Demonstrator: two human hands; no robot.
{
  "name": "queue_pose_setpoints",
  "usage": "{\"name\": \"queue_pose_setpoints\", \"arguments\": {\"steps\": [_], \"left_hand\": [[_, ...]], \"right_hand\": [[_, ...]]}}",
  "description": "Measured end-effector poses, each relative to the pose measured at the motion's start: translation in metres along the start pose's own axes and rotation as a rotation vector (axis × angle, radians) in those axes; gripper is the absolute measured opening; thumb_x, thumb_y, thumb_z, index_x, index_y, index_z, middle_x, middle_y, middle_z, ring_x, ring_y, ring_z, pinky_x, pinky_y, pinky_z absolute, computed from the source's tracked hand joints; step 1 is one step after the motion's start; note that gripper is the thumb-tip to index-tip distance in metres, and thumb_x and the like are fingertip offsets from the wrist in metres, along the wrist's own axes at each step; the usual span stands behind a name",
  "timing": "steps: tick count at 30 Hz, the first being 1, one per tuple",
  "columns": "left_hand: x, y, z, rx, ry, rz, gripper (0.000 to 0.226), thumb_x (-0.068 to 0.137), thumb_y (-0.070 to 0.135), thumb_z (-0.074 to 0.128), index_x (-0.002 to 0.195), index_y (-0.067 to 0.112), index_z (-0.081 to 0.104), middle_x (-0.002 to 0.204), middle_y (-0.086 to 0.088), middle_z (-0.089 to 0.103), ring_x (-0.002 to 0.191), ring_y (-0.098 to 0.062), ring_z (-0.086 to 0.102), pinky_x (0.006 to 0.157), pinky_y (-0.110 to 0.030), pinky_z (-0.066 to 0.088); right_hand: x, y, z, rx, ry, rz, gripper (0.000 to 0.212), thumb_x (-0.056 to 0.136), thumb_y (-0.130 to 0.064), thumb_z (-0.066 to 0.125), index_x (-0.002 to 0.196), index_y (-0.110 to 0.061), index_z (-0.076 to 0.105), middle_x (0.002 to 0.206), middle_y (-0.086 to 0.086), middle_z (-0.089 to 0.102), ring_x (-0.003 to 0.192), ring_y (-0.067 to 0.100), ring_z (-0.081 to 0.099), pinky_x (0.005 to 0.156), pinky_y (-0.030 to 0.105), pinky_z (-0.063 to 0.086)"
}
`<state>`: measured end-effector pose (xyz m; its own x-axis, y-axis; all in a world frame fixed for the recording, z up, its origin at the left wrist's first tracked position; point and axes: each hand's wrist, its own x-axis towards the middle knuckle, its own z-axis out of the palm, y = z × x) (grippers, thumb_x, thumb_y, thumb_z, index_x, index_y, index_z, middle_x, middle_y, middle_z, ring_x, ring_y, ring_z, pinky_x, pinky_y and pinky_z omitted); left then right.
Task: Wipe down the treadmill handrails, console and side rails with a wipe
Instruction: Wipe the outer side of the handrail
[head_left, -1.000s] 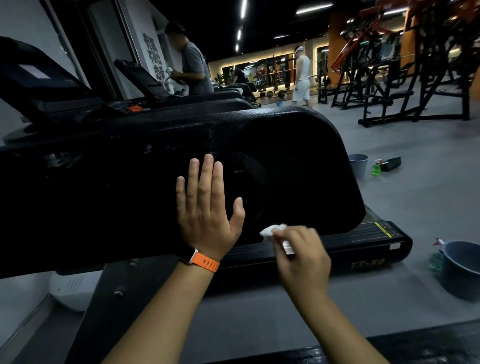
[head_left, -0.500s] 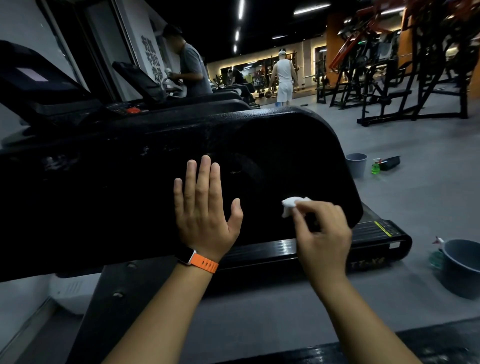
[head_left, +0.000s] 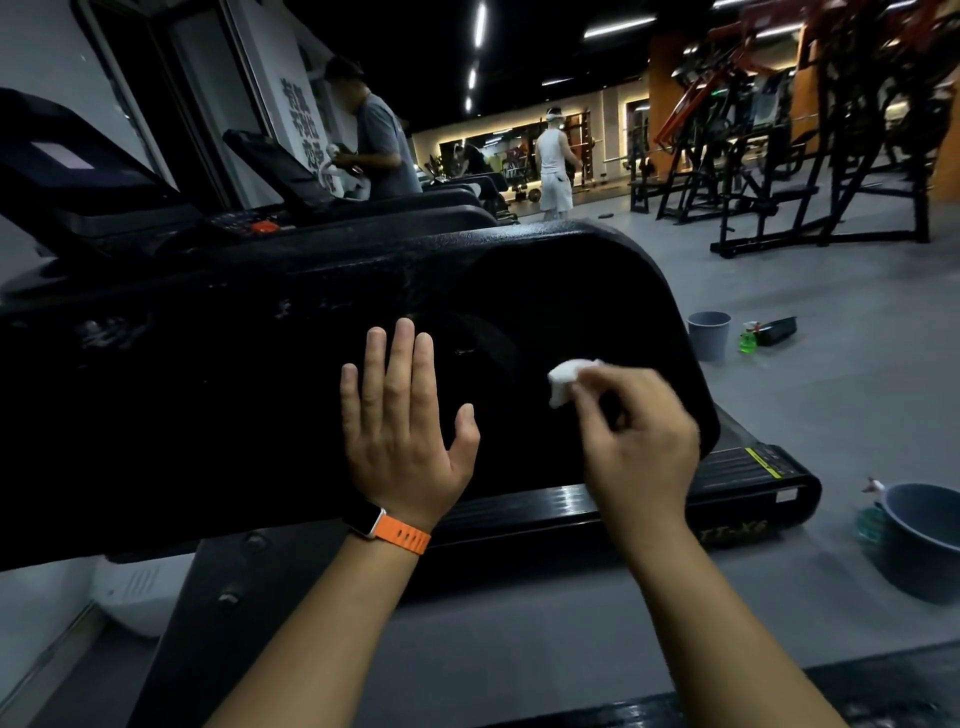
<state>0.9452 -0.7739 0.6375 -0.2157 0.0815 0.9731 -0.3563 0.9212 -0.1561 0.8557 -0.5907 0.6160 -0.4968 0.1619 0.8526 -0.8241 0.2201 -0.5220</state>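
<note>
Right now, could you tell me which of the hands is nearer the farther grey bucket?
Right. The right hand, pinching the wipe, is left of the bucket; the left hand lies flat on the treadmill panel, farther left.

Premises: a commercial gym. The nearest treadmill (head_left: 234, 374), black, carries a raised console (head_left: 78, 171). A further treadmill (head_left: 280, 171) stands behind it along the left wall. Across the grey floor (head_left: 831, 415), black and orange steel-framed weight machines (head_left: 779, 156) fill the right side. The ceiling is dark and fitted with strip lights (head_left: 480, 21). Two persons are among the equipment: one in a grey shirt (head_left: 382, 150) at the further treadmill, one in white (head_left: 553, 166) standing toward the lit far wall. A grey bucket (head_left: 709, 335) and a green spray bottle (head_left: 748, 340) sit on the floor.
</note>
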Motion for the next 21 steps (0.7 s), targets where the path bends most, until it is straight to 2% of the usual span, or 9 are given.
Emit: {"name": "queue_pose_setpoints", "arguments": {"steps": [2,5,7,9,10,13,16,18,21], "left_hand": [[0.001,0.001,0.0,-0.002,-0.002,0.0,0.065,0.101,0.04,0.045,0.153,0.002,0.039,0.162,-0.015,0.037,0.154,-0.033,0.027,0.124,-0.056,0.022],[0.001,0.0,-0.001,-0.009,0.0,0.002,0.065,0.102,0.04,0.045,0.153,0.001,0.04,0.162,-0.015,0.037,0.154,-0.033,0.027,0.124,-0.056,0.022],[0.001,0.0,-0.001,-0.002,0.001,0.001,0.064,0.102,0.04,0.044,0.153,0.001,0.04,0.162,-0.016,0.037,0.154,-0.034,0.027,0.123,-0.056,0.022],[0.001,0.0,-0.001,0.0,0.004,0.0,0.064,0.102,0.04,0.044,0.153,0.001,0.04,0.162,-0.016,0.037,0.154,-0.034,0.028,0.124,-0.056,0.022],[0.001,0.001,-0.002,-0.002,0.005,0.0,0.064,0.102,0.04,0.044,0.153,0.001,0.04,0.162,-0.015,0.037,0.154,-0.033,0.028,0.124,-0.056,0.022],[0.001,0.001,-0.001,-0.006,0.006,0.005,0.064,0.102,0.04,0.044,0.153,0.001,0.04,0.162,-0.016,0.037,0.154,-0.034,0.028,0.124,-0.056,0.022],[0.0,0.0,-0.001,0.007,0.012,0.003,0.066,0.101,0.04,0.045,0.154,0.002,0.039,0.162,-0.015,0.037,0.154,-0.033,0.028,0.123,-0.056,0.023],[0.001,0.001,-0.001,0.007,0.013,0.003,0.066,0.101,0.04,0.045,0.154,0.002,0.039,0.162,-0.015,0.037,0.153,-0.034,0.029,0.123,-0.056,0.023],[0.0,0.001,-0.001,0.002,0.008,0.003,0.066,0.101,0.039,0.045,0.154,0.002,0.038,0.162,-0.015,0.036,0.154,-0.034,0.028,0.123,-0.056,0.023]], "right_hand": [[0.004,-0.004,0.003,0.04,0.036,0.051,0.014,0.093,-0.012,0.076,0.104,-0.019,0.078,0.096,-0.004,0.071,0.082,0.022,0.067,0.07,0.04,0.055],[-0.021,-0.015,0.008,0.005,-0.184,-0.095,0.019,0.093,-0.009,0.076,0.105,-0.025,0.078,0.099,-0.007,0.07,0.091,0.013,0.071,0.069,0.036,0.056],[-0.02,-0.003,0.002,0.02,-0.124,-0.052,0.015,0.092,-0.008,0.078,0.1,-0.021,0.077,0.096,-0.007,0.07,0.083,0.013,0.068,0.065,0.036,0.055],[-0.016,0.009,-0.003,0.071,0.02,0.104,0.011,0.092,-0.008,0.077,0.097,-0.017,0.076,0.094,-0.004,0.07,0.076,0.011,0.061,0.066,0.038,0.053],[-0.019,0.009,-0.003,0.082,0.023,0.127,0.011,0.092,-0.008,0.076,0.097,-0.017,0.076,0.095,-0.005,0.069,0.077,0.008,0.059,0.066,0.037,0.053],[-0.045,0.0,0.0,0.022,-0.182,0.017,0.016,0.091,-0.009,0.078,0.099,-0.023,0.076,0.097,-0.013,0.068,0.08,-0.003,0.058,0.064,0.026,0.05],[-0.045,0.014,-0.007,0.027,-0.05,0.139,0.019,0.087,-0.004,0.082,0.097,-0.019,0.077,0.093,-0.012,0.066,0.074,-0.003,0.053,0.066,0.019,0.044],[-0.048,0.017,-0.006,0.023,-0.003,0.178,0.018,0.087,-0.003,0.082,0.096,-0.018,0.076,0.094,-0.009,0.067,0.073,0.002,0.054,0.067,0.022,0.047],[-0.065,0.01,-0.004,-0.053,-0.188,0.059,0.015,0.089,-0.011,0.082,0.095,-0.023,0.076,0.096,-0.013,0.067,0.068,0.003,0.056,0.056,0.033,0.051]]}}
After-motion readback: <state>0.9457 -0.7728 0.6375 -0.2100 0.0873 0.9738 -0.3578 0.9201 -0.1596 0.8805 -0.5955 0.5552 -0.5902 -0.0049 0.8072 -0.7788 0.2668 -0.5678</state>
